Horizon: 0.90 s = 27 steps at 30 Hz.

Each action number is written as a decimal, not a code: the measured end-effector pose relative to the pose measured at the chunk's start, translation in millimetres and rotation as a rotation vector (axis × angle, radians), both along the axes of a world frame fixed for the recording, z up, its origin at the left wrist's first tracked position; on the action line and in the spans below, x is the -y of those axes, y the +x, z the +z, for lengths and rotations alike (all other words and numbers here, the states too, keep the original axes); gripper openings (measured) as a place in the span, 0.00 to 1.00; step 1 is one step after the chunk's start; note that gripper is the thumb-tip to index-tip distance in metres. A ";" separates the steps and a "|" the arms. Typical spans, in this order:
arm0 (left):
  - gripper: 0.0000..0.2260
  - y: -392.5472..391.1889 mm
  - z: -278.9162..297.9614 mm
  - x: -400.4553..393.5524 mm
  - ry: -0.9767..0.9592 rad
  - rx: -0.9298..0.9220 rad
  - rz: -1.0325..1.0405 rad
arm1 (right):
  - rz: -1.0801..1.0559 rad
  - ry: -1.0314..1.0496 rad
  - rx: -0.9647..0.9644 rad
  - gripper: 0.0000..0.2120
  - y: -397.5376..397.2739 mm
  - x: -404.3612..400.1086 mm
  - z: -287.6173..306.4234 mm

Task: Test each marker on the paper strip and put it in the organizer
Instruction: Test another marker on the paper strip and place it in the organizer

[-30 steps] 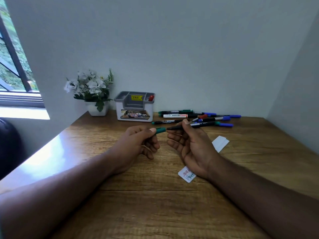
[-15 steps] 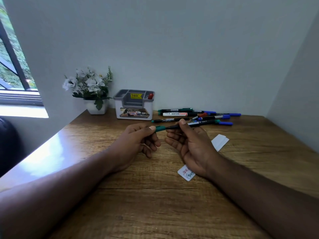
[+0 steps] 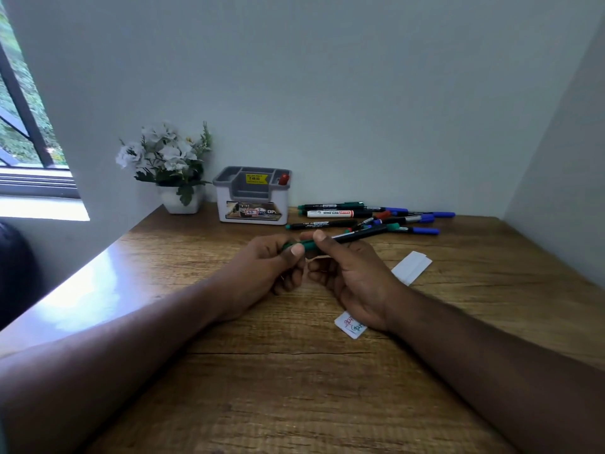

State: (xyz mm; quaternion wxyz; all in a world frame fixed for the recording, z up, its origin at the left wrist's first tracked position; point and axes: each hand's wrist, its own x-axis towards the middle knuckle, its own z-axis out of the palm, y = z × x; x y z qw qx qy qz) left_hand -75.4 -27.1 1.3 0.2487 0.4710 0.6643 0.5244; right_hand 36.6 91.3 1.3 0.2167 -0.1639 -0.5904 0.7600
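I hold a green-capped black marker (image 3: 352,236) above the middle of the wooden desk (image 3: 294,371). My left hand (image 3: 271,267) grips its green cap between thumb and fingers. My right hand (image 3: 347,273) pinches the black barrel just to the right of the cap. The cap sits against the barrel. A small paper strip (image 3: 350,326) with red and green scribbles lies under my right wrist, partly hidden. The grey and white organizer (image 3: 252,194) stands at the back with one red marker (image 3: 283,179) in its right slot.
Several markers (image 3: 370,217) with green, red and blue caps lie in a pile right of the organizer. A folded white paper (image 3: 411,267) lies right of my right hand. A white pot of flowers (image 3: 170,168) stands left of the organizer. Walls close the back and right.
My hands have come together, and the green cap now meets the marker barrel. The gap seen between cap and barrel one second ago is gone.
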 end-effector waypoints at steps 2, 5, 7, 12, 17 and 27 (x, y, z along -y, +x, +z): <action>0.12 -1.8 -0.1 0.7 -0.017 -0.011 0.009 | -0.017 0.081 0.012 0.10 0.1 0.9 -0.4; 0.14 -1.4 -2.5 0.6 -0.012 -0.059 -0.011 | -0.013 0.209 0.007 0.11 1.0 2.3 -0.9; 0.14 -1.7 -4.3 0.3 0.005 -0.057 -0.014 | 0.006 0.249 -0.009 0.12 0.4 2.4 -0.9; 0.12 -7.9 -5.4 -3.7 0.098 0.043 -0.025 | 0.060 0.212 -0.064 0.12 -5.4 3.8 7.8; 0.09 -41.5 -2.9 -8.1 0.205 0.071 0.263 | -0.007 0.694 -0.103 0.22 -7.3 -13.8 26.9; 0.09 -71.1 0.1 -40.2 -0.090 -0.372 0.564 | -0.396 0.837 -0.414 0.33 -79.3 -58.9 86.3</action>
